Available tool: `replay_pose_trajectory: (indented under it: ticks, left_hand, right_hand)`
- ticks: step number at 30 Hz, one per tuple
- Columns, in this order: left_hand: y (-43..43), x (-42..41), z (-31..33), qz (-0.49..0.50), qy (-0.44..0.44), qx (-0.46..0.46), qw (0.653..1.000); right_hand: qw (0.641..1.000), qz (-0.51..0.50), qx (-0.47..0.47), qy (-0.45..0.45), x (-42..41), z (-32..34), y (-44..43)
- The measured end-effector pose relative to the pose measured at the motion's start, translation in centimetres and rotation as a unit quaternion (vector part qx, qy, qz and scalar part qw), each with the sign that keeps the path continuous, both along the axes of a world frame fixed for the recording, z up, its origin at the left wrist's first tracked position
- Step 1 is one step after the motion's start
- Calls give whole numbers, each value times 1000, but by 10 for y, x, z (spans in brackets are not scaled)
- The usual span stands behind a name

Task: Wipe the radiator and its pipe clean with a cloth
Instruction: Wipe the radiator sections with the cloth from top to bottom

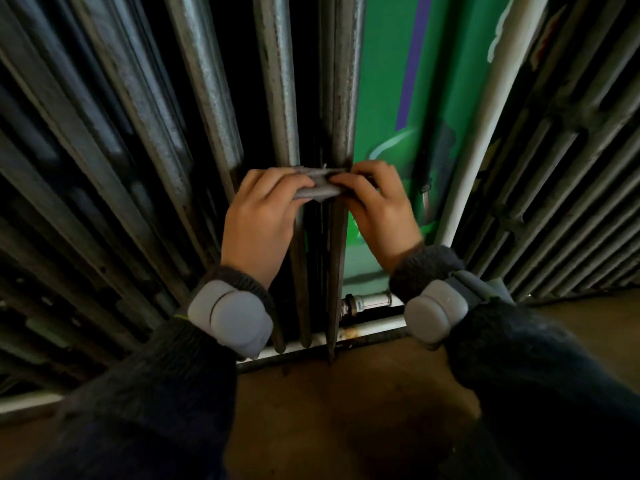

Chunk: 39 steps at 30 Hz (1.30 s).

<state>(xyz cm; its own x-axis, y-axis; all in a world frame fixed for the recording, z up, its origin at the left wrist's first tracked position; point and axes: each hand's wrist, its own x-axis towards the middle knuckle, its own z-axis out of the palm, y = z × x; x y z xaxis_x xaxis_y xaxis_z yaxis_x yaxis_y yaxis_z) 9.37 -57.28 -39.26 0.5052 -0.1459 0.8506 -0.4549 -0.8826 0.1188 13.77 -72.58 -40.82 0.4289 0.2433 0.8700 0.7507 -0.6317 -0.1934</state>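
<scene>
Left hand (258, 216) and right hand (375, 206) pinching grey cloth (318, 188) (partly hidden), wrapped round radiator (341, 98) column

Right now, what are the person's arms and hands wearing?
The left sleeve and right sleeve are dark, fuzzy knit. A rounded grey device is strapped over each cuff: left wrist device, right wrist device. The left hand and right hand wear no gloves.

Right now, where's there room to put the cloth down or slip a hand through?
Bare floor lies before the radiator, between your sleeves. A hand could likely pass along the green wall between the radiator's end and the white pipe. The radiator's slots are tight, and your left hand and right hand grip the cloth.
</scene>
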Motion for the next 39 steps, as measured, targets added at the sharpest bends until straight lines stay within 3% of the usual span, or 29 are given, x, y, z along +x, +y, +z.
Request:
replay_pose_trajectory:
  ticks: [8, 13, 21, 26, 33, 39]
  left_hand:
    - [1, -10, 18, 8, -53, -12, 998]
    - [-5, 1, 4, 19, 24, -101, 994]
    - [3, 1, -41, 24, 63, 81, 994]
    - [8, 0, -50, 6, 73, 123, 990]
    - [4, 0, -18, 14, -41, 36, 998]
    - [4, 3, -15, 12, -33, 16, 999]
  right_hand:
    - [996, 18, 13, -83, 0, 25, 4]
    - [998, 1, 14, -67, 3, 26, 10]
    - [998, -1, -68, -7, 3, -28, -3]
    - [992, 6, -124, 4, 3, -41, -9]
    - [999, 14, -1, -36, -3, -3, -3]
    - [999, 3, 18, -48, 2, 2, 6]
